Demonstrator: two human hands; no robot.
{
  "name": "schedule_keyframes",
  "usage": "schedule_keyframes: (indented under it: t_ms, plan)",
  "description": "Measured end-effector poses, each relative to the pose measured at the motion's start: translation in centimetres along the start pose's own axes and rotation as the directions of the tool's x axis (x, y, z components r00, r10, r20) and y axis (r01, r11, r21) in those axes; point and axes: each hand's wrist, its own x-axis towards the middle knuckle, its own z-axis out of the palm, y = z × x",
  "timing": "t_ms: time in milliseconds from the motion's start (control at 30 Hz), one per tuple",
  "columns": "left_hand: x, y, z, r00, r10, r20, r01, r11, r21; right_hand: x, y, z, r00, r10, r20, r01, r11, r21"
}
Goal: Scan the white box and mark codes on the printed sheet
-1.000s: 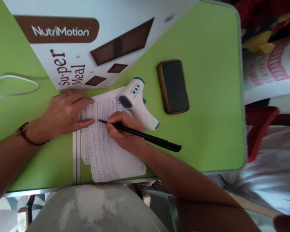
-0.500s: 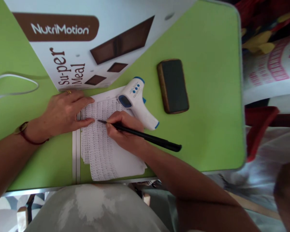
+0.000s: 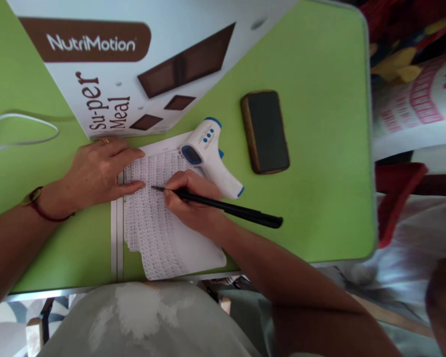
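Note:
Dense handwriting covers much of the stacked paper sheets (image 3: 186, 250) in front of me. My right hand (image 3: 189, 196) grips a black pen (image 3: 241, 210), its tip on or just over the written lines. Thumb and fingers apart, my left hand (image 3: 100, 171) rests flat at the left edge of the sheets and holds nothing. On the upper right of the paper lies a white and blue infrared thermometer (image 3: 210, 158), close to my right fingers.
A large white NutriMotion box (image 3: 107, 99) stands behind the paper. To the right, a dark phone in a brown case (image 3: 266, 131) lies on the green table (image 3: 327, 148). A white cable (image 3: 22, 116) loops at left. Beyond the right edge are a printed sack (image 3: 419, 99) and something red (image 3: 397, 198).
The pen has tilted slightly, its back end shifting right and up. The top sheet's lower end has moved a little to the right. My left hand keeps its place.

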Motion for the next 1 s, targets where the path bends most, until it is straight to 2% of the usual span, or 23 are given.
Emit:
schedule_keyframes:
  t_ms: [200, 400, 533, 1000]
  plan:
    - [0.02, 0.01, -0.06, 1.0, 0.001, -0.004, -0.001, 1.0, -0.018, 0.13, -0.12, -0.08, 0.999, 0.036, -0.02, -0.036, 0.999, 0.034]
    - [0.07, -0.01, -0.04, 1.0, -0.003, 0.01, 0.003, 1.0, -0.008, 0.07, 0.02, 0.27, 0.998, -0.004, -0.064, 0.006, 1.0, 0.025]
    - [0.03, -0.04, 0.0, 1.0, 0.007, 0.002, -0.007, 1.0, -0.002, 0.01, 0.03, 0.29, 0.999, 0.014, -0.04, -0.014, 1.0, -0.012]
    - [0.09, 0.02, -0.2, 1.0, 0.008, -0.004, -0.008, 1.0, 0.012, 0.15, -0.21, -0.09, 1.0, 0.024, 0.0, -0.024, 1.0, 0.012]
